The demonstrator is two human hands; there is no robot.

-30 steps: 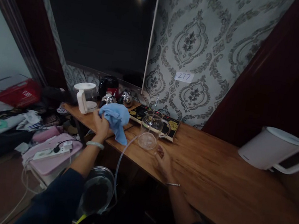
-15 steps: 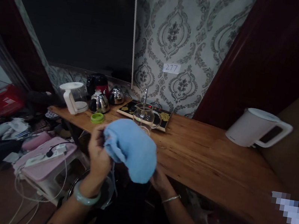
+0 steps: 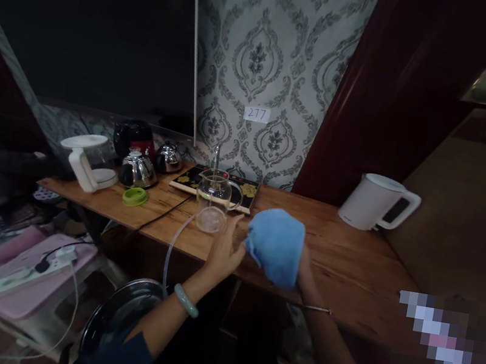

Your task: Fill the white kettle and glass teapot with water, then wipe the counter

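Right of the glass jug (image 3: 215, 201), a blue cloth (image 3: 276, 244) is bunched in the right hand (image 3: 305, 273), fingers closed around it above the wooden counter (image 3: 349, 266); the left hand (image 3: 222, 252), fingers loosely spread and empty, is held just beside the jug, seemingly to steady it.

A white electric kettle (image 3: 378, 202) stands far along the wooden tabletop (image 3: 349, 266), against the dark red curtain (image 3: 386, 94). At the other end sit a glass jug with a white lid and handle (image 3: 88, 160), a steel teapot (image 3: 136, 169), a second smaller steel pot (image 3: 168, 158) and a black-and-red appliance (image 3: 133, 135) — all close together. A green lid (image 3: 135, 196) lies flat just in front of the teapot. A paper label reading 277 (image 3: 256, 114) is on the patterned wallpaper. Below the tabletop — a pink stool carrying a power strip (image 3: 20, 279).
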